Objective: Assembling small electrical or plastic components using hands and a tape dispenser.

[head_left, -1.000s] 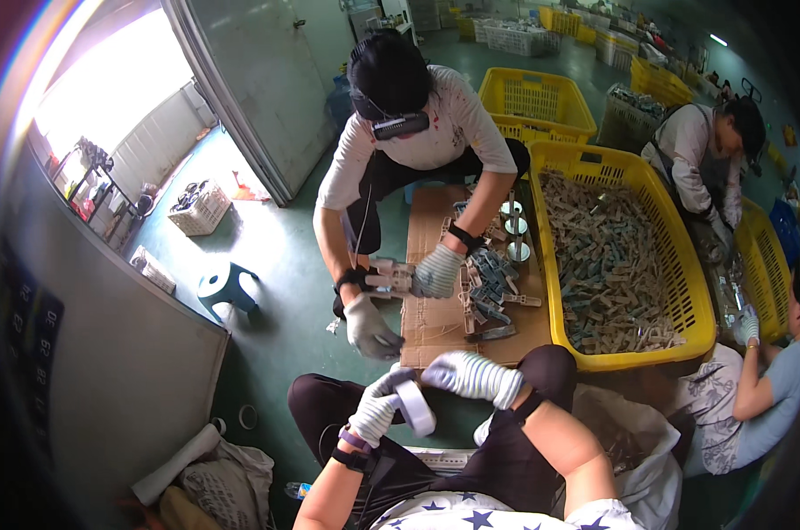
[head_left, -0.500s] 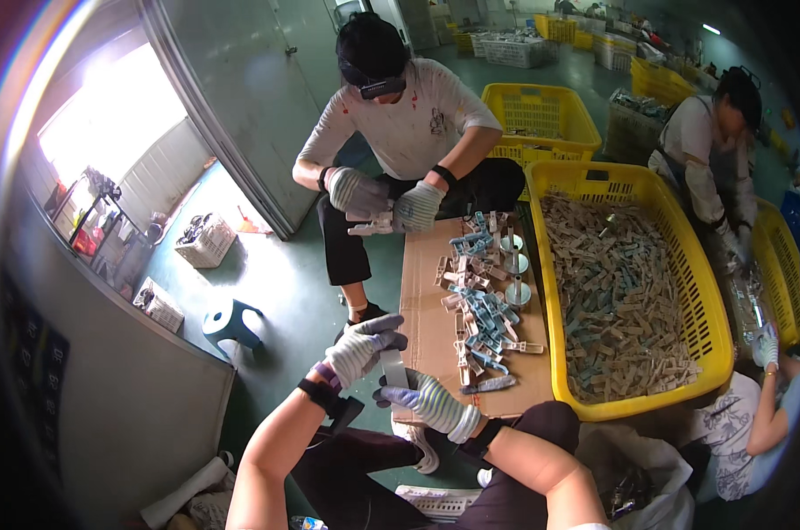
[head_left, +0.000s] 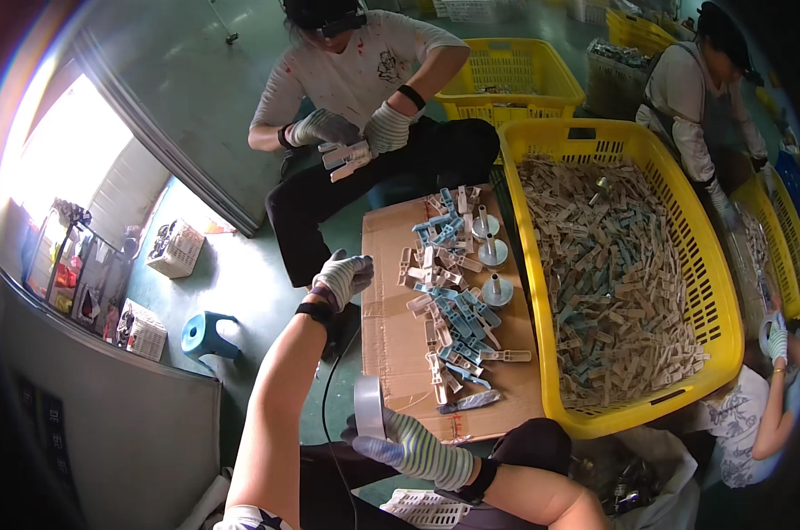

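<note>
The person's right hand (head_left: 415, 448), in a striped work glove, is closed around a grey roll of tape (head_left: 370, 407), holding it upright on edge just off the near corner of the cardboard sheet (head_left: 391, 265), which keeps it within reach of the parts. The left hand (head_left: 344, 276), also gloved, hangs in the air beside the cardboard's left edge with its fingers loosely spread, holding nothing. On the cardboard lies a heap of blue and beige plastic clips (head_left: 453, 300) with three small metal spindles (head_left: 493, 252) alongside. Touching its right edge stands a yellow crate (head_left: 550, 353), full of similar clips. Opposite, another seated person handles a part with both gloved hands (head_left: 356, 141).
</note>
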A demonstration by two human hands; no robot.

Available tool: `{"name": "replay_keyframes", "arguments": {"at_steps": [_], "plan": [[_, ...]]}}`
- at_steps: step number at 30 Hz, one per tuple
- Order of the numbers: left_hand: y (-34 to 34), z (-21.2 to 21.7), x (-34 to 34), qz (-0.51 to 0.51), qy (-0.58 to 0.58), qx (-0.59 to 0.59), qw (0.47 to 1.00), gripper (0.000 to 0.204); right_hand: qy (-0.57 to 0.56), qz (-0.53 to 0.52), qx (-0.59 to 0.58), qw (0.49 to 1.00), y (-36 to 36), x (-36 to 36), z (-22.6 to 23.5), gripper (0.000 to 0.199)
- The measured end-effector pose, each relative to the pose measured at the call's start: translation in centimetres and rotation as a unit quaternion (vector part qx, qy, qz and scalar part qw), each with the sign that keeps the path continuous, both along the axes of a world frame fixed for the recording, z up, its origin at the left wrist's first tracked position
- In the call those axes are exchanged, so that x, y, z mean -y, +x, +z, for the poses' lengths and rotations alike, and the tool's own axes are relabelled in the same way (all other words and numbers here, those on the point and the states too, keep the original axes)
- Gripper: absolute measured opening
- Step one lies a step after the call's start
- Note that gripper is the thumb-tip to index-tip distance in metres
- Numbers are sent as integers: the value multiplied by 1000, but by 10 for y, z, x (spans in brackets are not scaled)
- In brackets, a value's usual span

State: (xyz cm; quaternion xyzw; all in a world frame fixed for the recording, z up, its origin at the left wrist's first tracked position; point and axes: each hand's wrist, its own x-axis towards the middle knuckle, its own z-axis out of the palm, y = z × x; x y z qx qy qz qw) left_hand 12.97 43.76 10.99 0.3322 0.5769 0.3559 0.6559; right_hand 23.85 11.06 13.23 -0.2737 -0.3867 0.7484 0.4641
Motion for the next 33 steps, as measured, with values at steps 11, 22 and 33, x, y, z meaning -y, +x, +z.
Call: {"name": "replay_keyframes", "arguments": {"at_steps": [11,22,33], "plan": [[8,8,-15,-89,-27,-189,978,82,-37,-69,-92,993,6,-15,8,51],[-5,-22,-30,-87,-59,-202,974,103,-61,-43,-65,995,10,-17,9,54],[3,2,-12,-97,-55,-224,968,92,-51,-59,-64,995,9,-18,7,54]]}}
